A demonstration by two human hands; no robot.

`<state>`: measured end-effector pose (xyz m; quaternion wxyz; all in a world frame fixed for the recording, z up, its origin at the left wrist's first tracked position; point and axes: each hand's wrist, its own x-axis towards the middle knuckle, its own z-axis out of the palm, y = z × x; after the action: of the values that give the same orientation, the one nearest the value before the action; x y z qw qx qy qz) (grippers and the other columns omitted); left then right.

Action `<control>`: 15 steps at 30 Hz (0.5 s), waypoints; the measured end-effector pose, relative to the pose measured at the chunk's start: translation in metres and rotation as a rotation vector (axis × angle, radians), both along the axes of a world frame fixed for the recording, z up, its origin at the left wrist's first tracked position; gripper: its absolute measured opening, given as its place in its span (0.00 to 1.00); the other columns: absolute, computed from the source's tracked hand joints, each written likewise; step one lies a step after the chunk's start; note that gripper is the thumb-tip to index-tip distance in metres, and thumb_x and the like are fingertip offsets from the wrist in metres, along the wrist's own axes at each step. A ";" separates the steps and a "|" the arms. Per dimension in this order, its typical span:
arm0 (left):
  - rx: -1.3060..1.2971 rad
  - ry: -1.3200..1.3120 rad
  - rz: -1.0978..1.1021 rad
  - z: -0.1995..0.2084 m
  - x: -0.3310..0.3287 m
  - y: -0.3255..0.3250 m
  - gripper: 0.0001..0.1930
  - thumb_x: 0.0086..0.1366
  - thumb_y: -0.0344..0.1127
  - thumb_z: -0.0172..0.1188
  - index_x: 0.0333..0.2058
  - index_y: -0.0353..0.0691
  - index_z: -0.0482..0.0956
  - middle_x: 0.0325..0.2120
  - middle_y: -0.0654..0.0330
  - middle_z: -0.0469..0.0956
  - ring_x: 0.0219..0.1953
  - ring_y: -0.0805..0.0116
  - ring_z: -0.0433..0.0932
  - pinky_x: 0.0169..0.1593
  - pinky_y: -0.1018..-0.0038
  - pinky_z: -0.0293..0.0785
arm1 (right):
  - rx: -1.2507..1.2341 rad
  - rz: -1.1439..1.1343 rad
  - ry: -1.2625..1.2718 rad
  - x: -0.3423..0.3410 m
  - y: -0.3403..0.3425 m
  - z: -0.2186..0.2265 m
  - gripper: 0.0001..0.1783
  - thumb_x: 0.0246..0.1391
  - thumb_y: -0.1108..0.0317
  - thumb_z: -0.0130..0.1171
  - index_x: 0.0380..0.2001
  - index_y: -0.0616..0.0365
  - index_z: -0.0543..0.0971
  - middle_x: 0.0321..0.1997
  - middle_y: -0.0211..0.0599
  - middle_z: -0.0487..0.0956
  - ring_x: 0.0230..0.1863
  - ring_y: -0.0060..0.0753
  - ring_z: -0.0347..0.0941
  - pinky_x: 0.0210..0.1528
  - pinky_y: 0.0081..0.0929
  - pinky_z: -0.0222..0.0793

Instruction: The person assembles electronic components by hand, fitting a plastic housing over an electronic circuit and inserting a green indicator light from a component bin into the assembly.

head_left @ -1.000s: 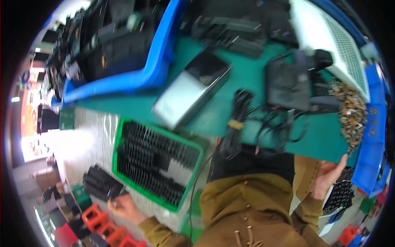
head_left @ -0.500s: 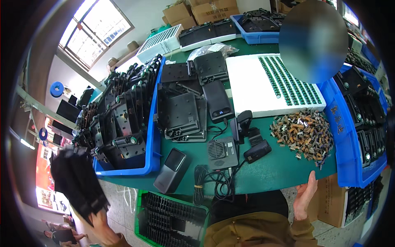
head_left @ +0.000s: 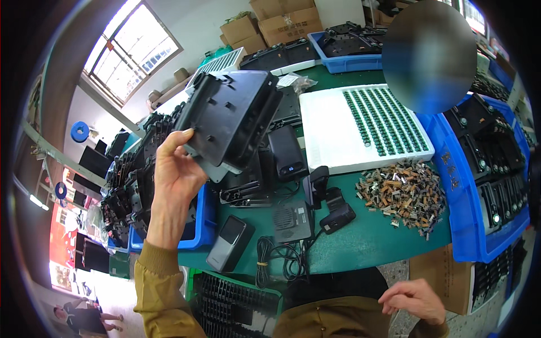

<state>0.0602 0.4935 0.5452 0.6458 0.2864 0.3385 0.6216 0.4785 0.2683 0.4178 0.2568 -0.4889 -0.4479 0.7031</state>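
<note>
My left hand (head_left: 179, 174) grips a small stack of black plastic housing panels (head_left: 228, 112) by the lower left edge, thumb on top. The stack is tilted and held up above the table, between the left blue bin and the white foam tray. It hides part of the black panels (head_left: 248, 188) lying on the green table. Low at the right, my right hand (head_left: 414, 301) hangs in front of the table edge, holding nothing that I can see. Its fingers are loosely bent and partly apart.
A blue bin (head_left: 209, 222) full of black panels stands left, another blue bin (head_left: 459, 225) right. A foam tray (head_left: 329, 135) holds rows of small green parts beside a pile of small metal parts (head_left: 403, 194). Power banks, a fan-like device and cables lie centrally; a green crate (head_left: 191, 281) sits below.
My left hand has swung up and right from the lower left, bringing the black panels over the table. My right hand has dropped away from the table edge, its fingers now more bent.
</note>
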 end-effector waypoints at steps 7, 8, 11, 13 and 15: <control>-0.045 -0.023 -0.096 -0.005 0.019 0.037 0.14 0.56 0.25 0.62 0.42 0.29 0.77 0.40 0.49 0.82 0.44 0.53 0.83 0.57 0.53 0.77 | 0.679 -0.300 0.109 -0.061 0.105 0.093 0.38 0.54 0.62 0.65 0.65 0.63 0.64 0.58 0.52 0.73 0.62 0.39 0.68 0.54 0.31 0.72; -0.050 -0.013 -0.060 -0.003 0.018 0.044 0.14 0.55 0.23 0.61 0.41 0.28 0.75 0.41 0.46 0.81 0.44 0.51 0.82 0.57 0.52 0.77 | 0.789 -0.318 0.082 -0.076 0.130 0.091 0.42 0.54 0.59 0.65 0.67 0.62 0.60 0.61 0.54 0.70 0.66 0.41 0.64 0.58 0.35 0.69; -0.065 0.027 -0.030 0.006 0.033 0.044 0.14 0.53 0.22 0.62 0.40 0.29 0.76 0.37 0.48 0.81 0.41 0.52 0.82 0.56 0.51 0.78 | 0.635 -0.284 0.153 -0.107 0.189 0.094 0.45 0.59 0.44 0.61 0.72 0.50 0.55 0.69 0.50 0.61 0.69 0.47 0.59 0.62 0.50 0.63; 0.007 0.091 -0.051 -0.002 0.022 0.049 0.10 0.47 0.21 0.65 0.32 0.35 0.81 0.32 0.55 0.81 0.38 0.58 0.81 0.50 0.59 0.79 | 0.509 -0.255 0.310 -0.134 0.213 0.094 0.47 0.57 0.41 0.61 0.72 0.45 0.54 0.71 0.46 0.59 0.69 0.49 0.60 0.59 0.58 0.65; 0.031 0.126 -0.044 -0.015 0.031 0.052 0.10 0.42 0.21 0.69 0.27 0.38 0.84 0.30 0.56 0.82 0.36 0.59 0.81 0.46 0.60 0.78 | 0.475 -0.117 0.469 -0.133 0.244 0.076 0.46 0.56 0.41 0.62 0.71 0.44 0.56 0.74 0.34 0.58 0.70 0.51 0.58 0.58 0.58 0.66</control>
<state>0.0917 0.5459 0.5297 0.6320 0.3422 0.3626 0.5932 0.3454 0.5118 0.4940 0.4995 -0.2649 -0.4992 0.6566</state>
